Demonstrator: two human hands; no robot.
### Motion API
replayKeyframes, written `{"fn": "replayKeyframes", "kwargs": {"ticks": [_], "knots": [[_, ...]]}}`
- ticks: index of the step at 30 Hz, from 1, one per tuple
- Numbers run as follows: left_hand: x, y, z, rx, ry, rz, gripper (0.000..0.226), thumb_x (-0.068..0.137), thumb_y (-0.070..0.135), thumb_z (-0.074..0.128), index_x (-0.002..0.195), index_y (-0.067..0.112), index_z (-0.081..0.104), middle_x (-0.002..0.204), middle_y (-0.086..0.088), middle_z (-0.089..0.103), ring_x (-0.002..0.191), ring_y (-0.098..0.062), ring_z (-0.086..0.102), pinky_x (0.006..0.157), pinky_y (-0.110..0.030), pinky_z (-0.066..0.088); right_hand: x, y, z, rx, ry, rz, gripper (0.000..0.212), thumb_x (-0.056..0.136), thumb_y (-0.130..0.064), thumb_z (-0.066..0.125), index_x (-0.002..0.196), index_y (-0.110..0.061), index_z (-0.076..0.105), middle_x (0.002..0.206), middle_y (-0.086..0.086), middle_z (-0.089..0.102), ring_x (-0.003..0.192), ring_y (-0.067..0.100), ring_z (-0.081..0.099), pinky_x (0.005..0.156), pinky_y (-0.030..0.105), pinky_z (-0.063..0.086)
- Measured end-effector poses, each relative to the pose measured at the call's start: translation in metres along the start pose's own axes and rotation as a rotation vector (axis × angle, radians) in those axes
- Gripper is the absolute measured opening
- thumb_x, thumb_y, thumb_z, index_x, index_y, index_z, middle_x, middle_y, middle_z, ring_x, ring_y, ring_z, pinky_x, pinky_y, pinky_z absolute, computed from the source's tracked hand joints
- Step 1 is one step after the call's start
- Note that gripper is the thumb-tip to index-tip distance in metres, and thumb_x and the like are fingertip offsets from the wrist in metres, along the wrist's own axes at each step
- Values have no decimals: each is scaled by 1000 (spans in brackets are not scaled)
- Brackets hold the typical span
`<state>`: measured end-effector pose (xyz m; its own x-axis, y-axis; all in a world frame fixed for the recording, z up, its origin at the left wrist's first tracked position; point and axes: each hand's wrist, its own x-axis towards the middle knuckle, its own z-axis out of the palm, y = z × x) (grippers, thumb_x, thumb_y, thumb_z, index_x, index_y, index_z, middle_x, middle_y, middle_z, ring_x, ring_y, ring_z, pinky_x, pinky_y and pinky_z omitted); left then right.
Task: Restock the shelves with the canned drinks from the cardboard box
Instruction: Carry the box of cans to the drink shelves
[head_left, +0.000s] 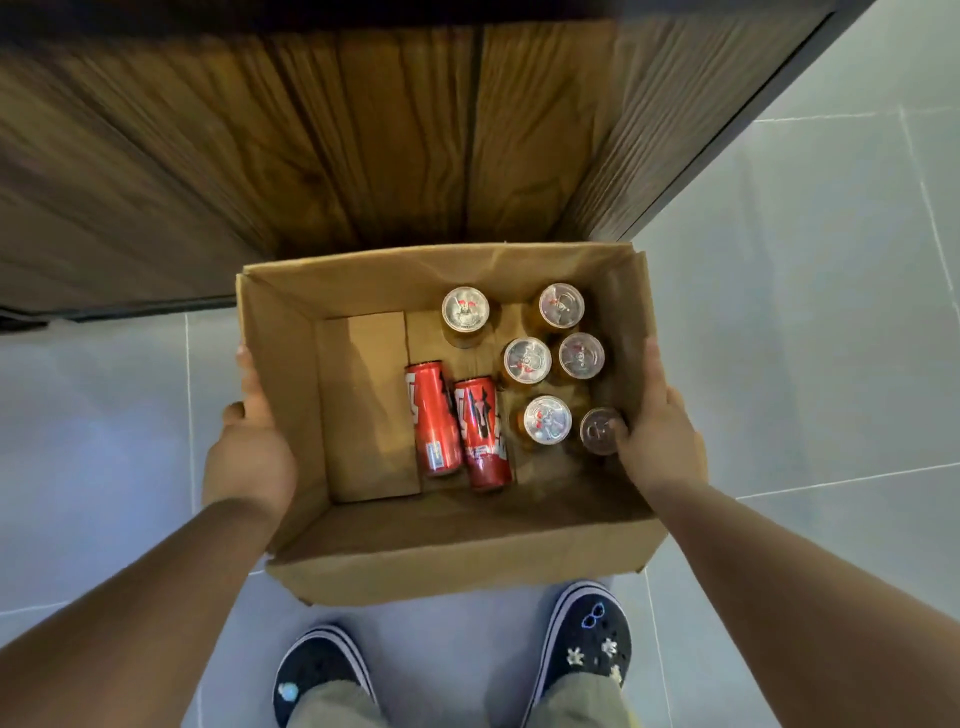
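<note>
Two red cans (457, 427) lie flat beside six upright silver-topped cans (546, 364) inside the open cardboard box (447, 561); your left hand (249, 447) and right hand (657, 431) grasp its side walls above the tiled floor (831, 312).

Grey tiled floor (810, 291), wooden cabinet (332, 145)

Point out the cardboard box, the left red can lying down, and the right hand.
cardboard box (447, 566), head view, outer near wall.
left red can (432, 421), head view, middle of its side.
right hand (657, 441), head view, back of hand.
</note>
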<state>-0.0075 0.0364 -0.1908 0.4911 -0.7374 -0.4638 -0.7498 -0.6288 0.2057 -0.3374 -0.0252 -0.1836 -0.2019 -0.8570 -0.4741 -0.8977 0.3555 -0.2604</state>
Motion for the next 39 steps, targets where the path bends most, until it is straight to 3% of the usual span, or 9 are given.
{"fn": "replayKeyframes", "kwargs": {"ticks": [3, 5, 14, 17, 21, 30, 33, 37, 39], "knots": [[3, 1, -5, -87, 7, -52, 93, 86, -3, 45, 147, 36, -14, 70, -14, 48, 53, -21, 40, 62, -39, 37, 4, 6, 2, 5, 22, -5, 103, 82, -1, 53, 136, -57, -14, 123, 14, 56, 102, 38, 57, 82, 41, 46], [3, 4, -11, -136, 30, -79, 93, 84, 0, 47, 146, 42, -8, 62, -11, 46, 56, -30, 47, 62, -41, 44, 3, 5, -2, 32, 33, 11, 102, 80, 2, 51, 137, -57, -9, 114, 17, 60, 99, 40, 58, 79, 40, 45], [-46, -10, -60, -206, 93, -79, 85, 84, -1, 46, 146, 45, 10, 65, -13, 52, 55, -30, 45, 60, -37, 43, -40, -12, -48, 73, -8, 9, 89, 83, -1, 50, 143, -50, 7, 101, 18, 63, 88, 40, 58, 70, 31, 39], [-73, -23, -88, -217, 118, -116, 84, 84, 1, 46, 145, 47, 11, 67, -17, 56, 58, -33, 47, 60, -37, 44, -70, -22, -67, 54, -7, -29, 89, 83, 1, 48, 142, -51, 5, 80, 10, 56, 64, 26, 47, 64, 30, 37], [-115, -39, -142, -230, 155, -135, 82, 85, 2, 46, 143, 50, 13, 80, -21, 62, 64, -37, 52, 63, -43, 49, -118, -45, -106, 44, -3, -78, 87, 83, 2, 49, 144, -46, 8, 79, 2, 49, 65, 22, 42, 67, 31, 40], [-227, -57, -339, -253, 180, -235, 87, 81, 0, 49, 142, 52, 15, 101, -23, 65, 81, -42, 57, 72, -46, 50, -240, -145, -256, 3, -26, -236, 86, 84, -3, 48, 145, -45, 5, 80, 5, 48, 68, 23, 44, 69, 33, 41], [-275, -63, -414, -267, 247, -263, 90, 77, -4, 52, 145, 46, 20, 100, -27, 65, 84, -45, 59, 71, -45, 49, -283, -184, -315, 22, -44, -287, 91, 80, -2, 51, 143, -51, 7, 81, 6, 55, 67, 23, 47, 66, 31, 43], [-331, -84, -494, -307, 356, -327, 93, 75, -1, 51, 140, 56, 17, 92, -25, 67, 75, -40, 60, 69, -42, 51, -334, -241, -383, -10, -37, -374, 94, 80, 0, 48, 140, -56, 3, 88, 13, 57, 69, 28, 51, 64, 33, 44], [-358, -99, -526, -360, 411, -344, 91, 77, -2, 51, 140, 55, 18, 101, -23, 67, 82, -41, 62, 74, -45, 53, -360, -272, -411, -12, -25, -454, 93, 80, 2, 45, 139, -57, 4, 92, 14, 58, 72, 28, 52, 64, 33, 44]]}}
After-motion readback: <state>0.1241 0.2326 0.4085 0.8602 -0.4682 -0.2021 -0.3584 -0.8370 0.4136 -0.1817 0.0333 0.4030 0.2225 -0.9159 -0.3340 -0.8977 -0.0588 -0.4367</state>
